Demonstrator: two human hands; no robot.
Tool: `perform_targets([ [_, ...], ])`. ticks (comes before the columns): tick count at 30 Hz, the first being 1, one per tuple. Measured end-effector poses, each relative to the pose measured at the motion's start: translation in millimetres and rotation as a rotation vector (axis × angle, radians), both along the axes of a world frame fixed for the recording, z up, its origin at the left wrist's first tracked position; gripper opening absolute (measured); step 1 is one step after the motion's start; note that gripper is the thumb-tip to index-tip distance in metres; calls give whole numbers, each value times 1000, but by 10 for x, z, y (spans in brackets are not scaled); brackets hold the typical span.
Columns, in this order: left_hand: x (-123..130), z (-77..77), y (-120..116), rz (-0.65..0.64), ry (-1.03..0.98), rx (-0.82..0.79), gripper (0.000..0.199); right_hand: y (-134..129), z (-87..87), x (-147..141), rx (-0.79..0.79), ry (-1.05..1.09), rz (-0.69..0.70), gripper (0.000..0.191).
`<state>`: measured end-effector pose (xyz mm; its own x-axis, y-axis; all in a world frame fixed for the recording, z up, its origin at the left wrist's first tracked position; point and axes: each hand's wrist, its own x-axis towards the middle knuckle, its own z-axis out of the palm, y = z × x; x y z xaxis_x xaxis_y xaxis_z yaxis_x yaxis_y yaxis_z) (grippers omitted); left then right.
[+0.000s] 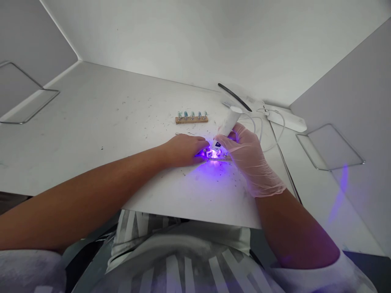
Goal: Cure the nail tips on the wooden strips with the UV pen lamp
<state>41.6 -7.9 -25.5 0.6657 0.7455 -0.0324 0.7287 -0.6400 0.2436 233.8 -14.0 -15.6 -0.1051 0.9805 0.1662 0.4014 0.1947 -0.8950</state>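
My right hand (244, 152), in a thin clear glove, is wrapped round a white handheld UV lamp (229, 122). The lamp tilts down, its lit end casting violet light on a narrow wooden strip (227, 159) with small clips on it. At the strip's left end is my bare left hand (187, 148), its fingers closed on that end, partly lost in the glare. What sits on the clips under the lamp is too bright to make out. Further back stands a second wooden strip (192, 120) bearing several small blue-green pieces (192, 114) upright on clips.
A thin metal tool (177, 133) lies behind my left hand. At the back right are a white lamp with a dark edge (234, 97), a white power strip (287, 119) and loose white cables (283, 126). Wire frames (331, 169) jut from both side walls. Dark specks dot the white table (91, 122).
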Motion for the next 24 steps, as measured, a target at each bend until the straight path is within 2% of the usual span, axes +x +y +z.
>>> perform_targets([
  [24, 1, 6, 0, -6, 0, 0, 32, -1, 9, 4, 6, -11, 5, 21],
])
